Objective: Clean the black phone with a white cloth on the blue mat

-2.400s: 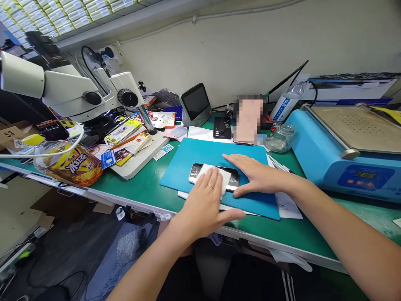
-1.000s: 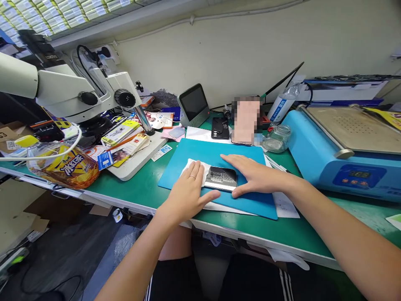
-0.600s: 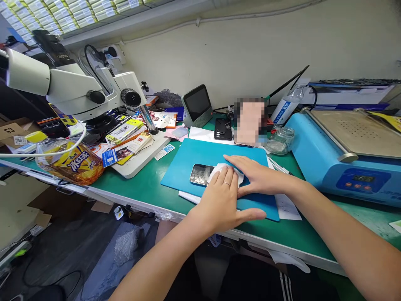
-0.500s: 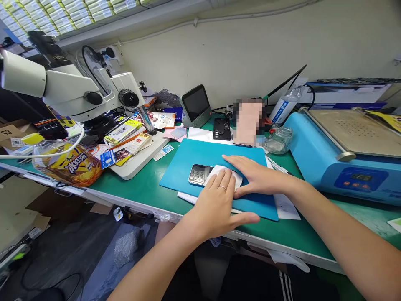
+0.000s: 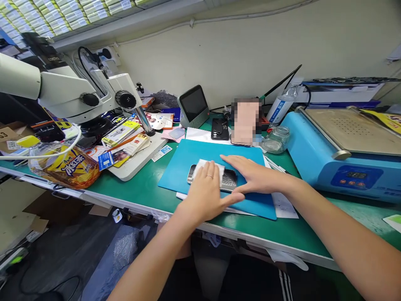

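A phone [image 5: 228, 180] lies flat on a blue mat [image 5: 175, 167], its long side running left to right. Over its left and middle part is a white cloth or tissue [image 5: 200, 164]. My left hand [image 5: 206, 188], with a ring on one finger, presses flat on that cloth, thumb stretched out to the right. At the phone's right end, my right hand [image 5: 250, 173] rests with thumb and fingers spread apart; its thumb is beside the phone's lower right corner. Whether it touches the phone is hard to tell.
A microscope [image 5: 69, 92] and a drink bottle [image 5: 69, 167] stand at the left. Behind the mat are a small display [image 5: 194, 104], a black phone [image 5: 220, 128] and a glass jar [image 5: 276, 140]. A blue heating device [image 5: 313, 159] fills the right side.
My left hand and the white cloth have slid left along the phone, uncovering its right part. My right hand has stayed at the phone's right end. The view has shifted slightly.
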A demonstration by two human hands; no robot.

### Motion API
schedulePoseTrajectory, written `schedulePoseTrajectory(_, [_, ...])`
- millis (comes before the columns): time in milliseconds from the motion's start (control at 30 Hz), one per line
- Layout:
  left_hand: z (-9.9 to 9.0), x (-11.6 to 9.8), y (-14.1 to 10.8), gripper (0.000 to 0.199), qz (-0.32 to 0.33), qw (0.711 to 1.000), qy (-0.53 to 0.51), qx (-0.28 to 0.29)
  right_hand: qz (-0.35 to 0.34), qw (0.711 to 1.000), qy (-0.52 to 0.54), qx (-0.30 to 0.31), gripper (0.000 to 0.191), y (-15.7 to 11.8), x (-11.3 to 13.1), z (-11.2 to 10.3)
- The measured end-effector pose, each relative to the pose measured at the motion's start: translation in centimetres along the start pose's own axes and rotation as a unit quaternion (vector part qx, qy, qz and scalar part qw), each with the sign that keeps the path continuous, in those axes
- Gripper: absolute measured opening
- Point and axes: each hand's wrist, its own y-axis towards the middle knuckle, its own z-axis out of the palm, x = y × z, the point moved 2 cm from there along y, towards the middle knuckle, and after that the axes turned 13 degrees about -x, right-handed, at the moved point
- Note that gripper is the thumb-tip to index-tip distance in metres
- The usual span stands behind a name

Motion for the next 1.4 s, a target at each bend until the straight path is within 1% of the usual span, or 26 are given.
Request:
schedulePoseTrajectory(100, [0.5, -2.6, -0.1, 0.11, 0.041, 0.999, -0.02, -0.005, -0.001, 1.0, -0.003, -0.008, 0.121, 0.0, -0.4, 0.2])
schedulePoseTrajectory(167, [0.6, -3.3, -0.6, 0.109, 0.058, 0.998, -0.026, -0.001, 0.0, 1.0, -0.005, -0.005, 0.121, 0.0, -0.7, 0.3])
schedulePoseTrajectory(200, [0.5, -3.2, -1.0, 0.108, 0.064, 0.998, -0.03, 0.004, 0.001, 1.0, -0.007, -0.002, 0.121, 0.0, -0.7, 0.3])
schedulePoseTrajectory(300, [-0.2, -1.7, -2.7, 0.106, 0.071, 0.996, -0.043, 0.018, 0.008, 1.0, -0.01, 0.007, 0.123, -0.1, -0.6, 0.3])
schedulePoseTrajectory(367, [-0.9, 0.1, -3.7, 0.104, 0.063, 0.997, -0.044, 0.02, 0.013, 1.0, -0.009, 0.008, 0.125, 0.0, -0.4, 0.1])
schedulePoseTrajectory(433, [-1.6, 2.0, -4.2, 0.094, 0.05, 0.998, -0.041, 0.016, 0.012, 1.0, -0.007, 0.007, 0.126, 0.0, -0.1, 0.0])
schedulePoseTrajectory(533, [-1.9, 4.0, -3.6, 0.086, 0.019, 0.999, -0.025, 0.015, 0.002, 1.0, -0.004, 0.002, 0.127, 0.1, 0.1, -0.1])
schedulePoseTrajectory(600, [-1.7, 4.2, -2.6, 0.089, -0.001, 1.0, -0.008, 0.012, -0.001, 1.0, -0.002, 0.0, 0.127, 0.1, 0.1, -0.1])
schedulePoseTrajectory(633, [-1.5, 4.0, -2.0, 0.092, -0.008, 1.0, -0.001, 0.009, -0.001, 1.0, -0.002, 0.001, 0.126, 0.1, 0.1, -0.1])
schedulePoseTrajectory(700, [-0.9, 2.7, -1.0, 0.1, -0.008, 1.0, 0.003, 0.005, -0.003, 1.0, -0.005, 0.004, 0.123, 0.1, 0.1, -0.1])
schedulePoseTrajectory(800, [0.0, -0.2, -0.2, 0.107, 0.034, 0.999, -0.029, 0.02, -0.005, 1.0, -0.01, 0.002, 0.12, 0.1, -0.1, 0.1])
schedulePoseTrajectory(900, [0.4, -2.5, -0.6, 0.112, 0.068, 0.996, -0.059, 0.021, -0.003, 1.0, -0.008, -0.002, 0.122, 0.1, -0.5, 0.3])
schedulePoseTrajectory(967, [0.3, -2.9, -1.5, 0.11, 0.075, 0.995, -0.069, 0.017, -0.003, 1.0, -0.006, 0.001, 0.121, 0.0, -0.7, 0.4])
schedulePoseTrajectory(1033, [-0.1, -2.2, -2.5, 0.107, 0.081, 0.994, -0.067, 0.015, -0.002, 1.0, -0.007, 0.002, 0.121, 0.0, -0.6, 0.4])
schedulePoseTrajectory(1133, [-1.0, 0.3, -3.9, 0.103, 0.065, 0.997, -0.039, 0.011, 0.004, 1.0, -0.01, 0.0, 0.125, -0.1, -0.2, 0.1])
schedulePoseTrajectory(1200, [-1.5, 2.3, -4.2, 0.101, 0.038, 0.999, -0.015, 0.007, 0.008, 1.0, -0.01, 0.0, 0.126, 0.0, 0.2, -0.1])
schedulePoseTrajectory(1267, [-1.7, 3.6, -3.8, 0.097, 0.018, 1.0, 0.0, 0.008, 0.012, 1.0, -0.01, 0.005, 0.126, 0.0, 0.5, -0.2])
schedulePoseTrajectory(1333, [-1.6, 4.0, -2.8, 0.097, 0.005, 1.0, 0.006, 0.013, 0.021, 1.0, -0.011, 0.008, 0.127, 0.0, 0.5, -0.3])
schedulePoseTrajectory(1400, [-1.2, 3.1, -1.6, 0.1, -0.002, 1.0, 0.004, 0.018, 0.024, 1.0, -0.011, 0.01, 0.127, 0.0, 0.3, -0.2])
